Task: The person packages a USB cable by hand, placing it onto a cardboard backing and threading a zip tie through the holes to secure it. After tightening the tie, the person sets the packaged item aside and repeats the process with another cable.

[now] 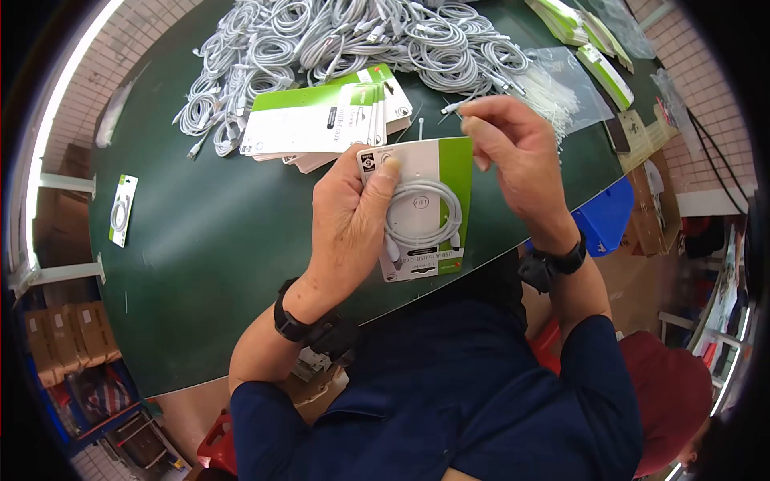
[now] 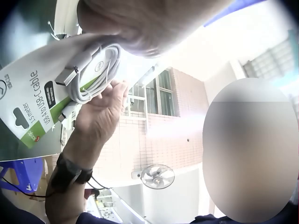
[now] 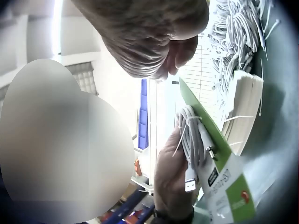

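Observation:
My left hand (image 1: pixel 349 216) grips a white and green printed card (image 1: pixel 429 160) at its upper left, thumb on the front and the other fingers mostly behind it. A coiled light grey cable (image 1: pixel 423 212) lies against the card's face; its plugs show in the right wrist view, where a thin white tie (image 3: pixel 194 117) goes round the coil. Just beyond the card's green edge is my right hand (image 1: pixel 517 156), fingers bent and thumb close to the forefinger. Thin ties show near those fingertips, but whether the hand pinches one is unclear.
Behind the card lie a stack of printed cards (image 1: pixel 301 120) and a large heap of coiled cables (image 1: pixel 321 40). White ties (image 1: pixel 549 92) lie on a clear bag at the right. One carded cable (image 1: pixel 122 210) sits far left on the green table (image 1: pixel 192 280).

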### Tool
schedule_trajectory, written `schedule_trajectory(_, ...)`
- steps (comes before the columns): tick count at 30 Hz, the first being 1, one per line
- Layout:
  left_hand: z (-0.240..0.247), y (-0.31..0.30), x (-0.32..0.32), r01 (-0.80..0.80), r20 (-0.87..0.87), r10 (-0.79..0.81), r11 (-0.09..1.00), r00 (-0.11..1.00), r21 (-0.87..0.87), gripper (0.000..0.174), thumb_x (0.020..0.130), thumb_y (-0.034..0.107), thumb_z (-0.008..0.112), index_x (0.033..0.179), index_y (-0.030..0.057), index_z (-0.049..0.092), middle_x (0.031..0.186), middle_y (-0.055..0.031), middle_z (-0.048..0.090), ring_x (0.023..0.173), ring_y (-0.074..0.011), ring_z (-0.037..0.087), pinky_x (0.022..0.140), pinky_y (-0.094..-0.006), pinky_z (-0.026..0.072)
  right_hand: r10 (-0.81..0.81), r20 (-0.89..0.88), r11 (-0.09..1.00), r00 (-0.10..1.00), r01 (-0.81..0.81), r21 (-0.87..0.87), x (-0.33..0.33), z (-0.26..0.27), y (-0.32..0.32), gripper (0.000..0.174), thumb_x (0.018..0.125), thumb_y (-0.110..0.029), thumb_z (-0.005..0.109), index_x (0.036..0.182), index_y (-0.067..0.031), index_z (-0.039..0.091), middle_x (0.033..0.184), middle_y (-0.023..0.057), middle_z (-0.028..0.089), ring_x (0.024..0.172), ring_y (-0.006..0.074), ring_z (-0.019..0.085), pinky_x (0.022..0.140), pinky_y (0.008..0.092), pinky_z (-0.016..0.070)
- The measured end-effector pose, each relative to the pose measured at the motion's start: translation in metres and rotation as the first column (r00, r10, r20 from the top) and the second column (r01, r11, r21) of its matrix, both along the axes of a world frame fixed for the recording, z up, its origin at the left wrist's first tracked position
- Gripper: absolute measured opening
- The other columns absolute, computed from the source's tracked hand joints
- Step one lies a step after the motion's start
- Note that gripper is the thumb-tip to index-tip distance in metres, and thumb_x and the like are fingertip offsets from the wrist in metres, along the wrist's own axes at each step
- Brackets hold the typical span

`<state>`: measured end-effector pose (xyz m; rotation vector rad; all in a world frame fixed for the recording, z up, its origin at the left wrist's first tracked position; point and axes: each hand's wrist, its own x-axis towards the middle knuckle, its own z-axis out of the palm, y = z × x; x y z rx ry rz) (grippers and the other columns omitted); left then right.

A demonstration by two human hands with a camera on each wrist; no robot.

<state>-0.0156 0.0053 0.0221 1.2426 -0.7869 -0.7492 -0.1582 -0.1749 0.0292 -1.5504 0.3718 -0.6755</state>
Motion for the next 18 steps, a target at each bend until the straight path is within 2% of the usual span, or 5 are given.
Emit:
schedule_trajectory(2, -0.006, -0.007, 0.003, -0.046, -0.091, 0.044, 0.999, 0.995, -0.022, 0.025, 0.113, 0.019, 0.056, 0.119, -0.0048, 0.064, 0.097, -0.0073, 0.075, 0.081, -0.0073, 0.068, 0.072, -0.0241, 0.0566, -0.115, 0.115, 0.945, 0.987, 0.144, -0.295, -0.005, -0.003, 0.007, 0.016, 0.098, 0.001, 0.072, 0.114, -0.0013, 0.075, 0.102, 0.0028, 0.073, 0.083, 0.0069, 0.065, 0.072, 0.0229, 0.0544)
schedule_trajectory(6, -0.022, -0.009, 0.013, -0.002, -0.104, 0.002, 1.0, 0.995, -0.002, 0.03, 0.113, 0.021, 0.056, 0.127, -0.0048, 0.064, 0.112, -0.0089, 0.075, 0.095, -0.0082, 0.068, 0.083, -0.0253, 0.0568, 0.065, 0.079, 0.48, 0.995, 0.038, -0.877, -0.002, 0.009, 0.023, 0.027, 0.079, 0.002, 0.08, 0.103, -0.01, 0.078, 0.096, 0.003, 0.067, 0.08, 0.02, 0.061, 0.067, 0.0323, 0.0519)
schedule_trajectory(12, -0.029, -0.008, 0.014, 0.01, -0.041, -0.007, 0.998, 0.999, 0.056, 0.03, 0.113, 0.021, 0.057, 0.128, -0.0045, 0.064, 0.111, -0.0084, 0.074, 0.094, -0.0079, 0.066, 0.083, -0.0252, 0.0556, 0.061, 0.094, 0.262, 0.994, 0.075, -0.962, 0.012, -0.009, 0.03, 0.032, 0.067, -0.013, 0.076, 0.099, -0.0123, 0.078, 0.096, 0.0002, 0.065, 0.085, 0.0225, 0.059, 0.067, 0.0332, 0.0492)
schedule_trajectory(15, -0.025, -0.006, 0.016, 0.017, -0.014, -0.016, 0.999, 1.0, 0.049, 0.03, 0.113, 0.019, 0.057, 0.13, -0.0041, 0.063, 0.113, -0.0082, 0.074, 0.097, -0.0078, 0.066, 0.085, -0.0255, 0.0554, 0.067, 0.124, 0.303, 0.99, 0.099, -0.948, 0.015, -0.009, 0.03, 0.037, 0.064, -0.002, 0.083, 0.099, -0.0124, 0.08, 0.096, 0.002, 0.067, 0.081, 0.0228, 0.06, 0.064, 0.0332, 0.0519)
schedule_trajectory(18, -0.02, -0.004, 0.013, 0.032, -0.055, -0.034, 0.999, 0.998, -0.036, 0.032, 0.111, 0.018, 0.059, 0.134, -0.0039, 0.061, 0.119, -0.0094, 0.073, 0.102, -0.0093, 0.067, 0.09, -0.027, 0.0552, 0.093, 0.214, 0.315, 0.972, 0.176, -0.933, 0.018, -0.011, 0.027, 0.033, 0.066, -0.01, 0.078, 0.099, -0.0106, 0.079, 0.095, 0.001, 0.065, 0.083, 0.0221, 0.061, 0.063, 0.0313, 0.053)
